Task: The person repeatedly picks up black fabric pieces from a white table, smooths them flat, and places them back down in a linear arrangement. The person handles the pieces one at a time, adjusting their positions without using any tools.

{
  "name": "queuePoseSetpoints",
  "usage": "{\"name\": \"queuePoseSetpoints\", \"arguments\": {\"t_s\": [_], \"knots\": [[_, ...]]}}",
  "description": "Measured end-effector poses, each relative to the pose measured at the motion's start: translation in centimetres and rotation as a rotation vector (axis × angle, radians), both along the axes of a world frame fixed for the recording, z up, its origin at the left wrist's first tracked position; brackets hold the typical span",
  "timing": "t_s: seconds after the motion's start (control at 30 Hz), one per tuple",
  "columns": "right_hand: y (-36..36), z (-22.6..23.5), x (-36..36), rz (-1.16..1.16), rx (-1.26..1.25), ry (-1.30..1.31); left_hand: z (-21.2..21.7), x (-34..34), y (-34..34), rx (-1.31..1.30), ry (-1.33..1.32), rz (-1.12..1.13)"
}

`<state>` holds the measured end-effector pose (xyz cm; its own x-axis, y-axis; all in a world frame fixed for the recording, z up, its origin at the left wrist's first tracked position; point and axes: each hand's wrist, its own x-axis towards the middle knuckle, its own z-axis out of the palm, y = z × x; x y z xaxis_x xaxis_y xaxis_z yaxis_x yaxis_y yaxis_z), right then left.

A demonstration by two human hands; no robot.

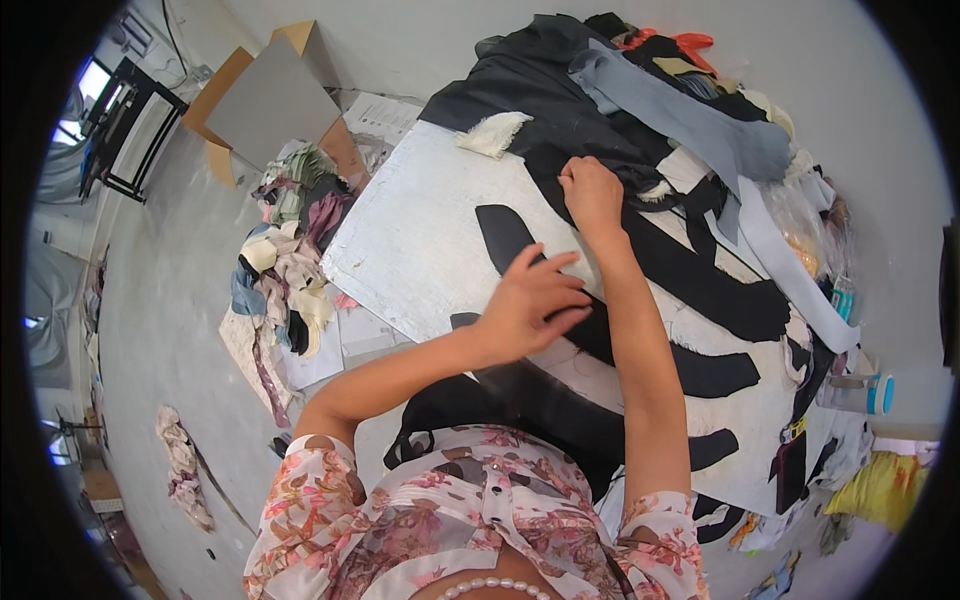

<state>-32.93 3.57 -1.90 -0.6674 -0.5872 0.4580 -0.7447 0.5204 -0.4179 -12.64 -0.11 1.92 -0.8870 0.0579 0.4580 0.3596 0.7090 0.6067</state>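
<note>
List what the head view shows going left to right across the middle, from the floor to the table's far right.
Scrap heap of cloth → grey board → left hand → right hand → black cut fabric pieces → pale grey strip → yellow cloth.

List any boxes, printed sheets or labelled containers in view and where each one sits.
Open brown cardboard box: floor, upper left, flaps spread, grey inside.
White printed paper sheet: right of the box, flat.
White container with blue cap: right edge, lying sideways.
</note>
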Motion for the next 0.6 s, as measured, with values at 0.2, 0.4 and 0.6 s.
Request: {"name": "queuePoseSetpoints", "arguments": {"t_s": [0.2, 0.4, 0.6], "knots": [[1.5, 1.1, 0.0, 0.045, -0.178, -0.194, -0.8, -2.4, -4.3, 0.792, -0.292, 0.321], [3.9, 3.7, 1.8, 0.177, -0.302, -0.107, 1.6, -6.4, -4.6, 1.377, -0.585, 0.379], [5.6, 7.8, 3.8, 0.39, -0.457, -0.109, 1.8, -7.9, -4.0, 1.173, -0.152, 0.295]]}}
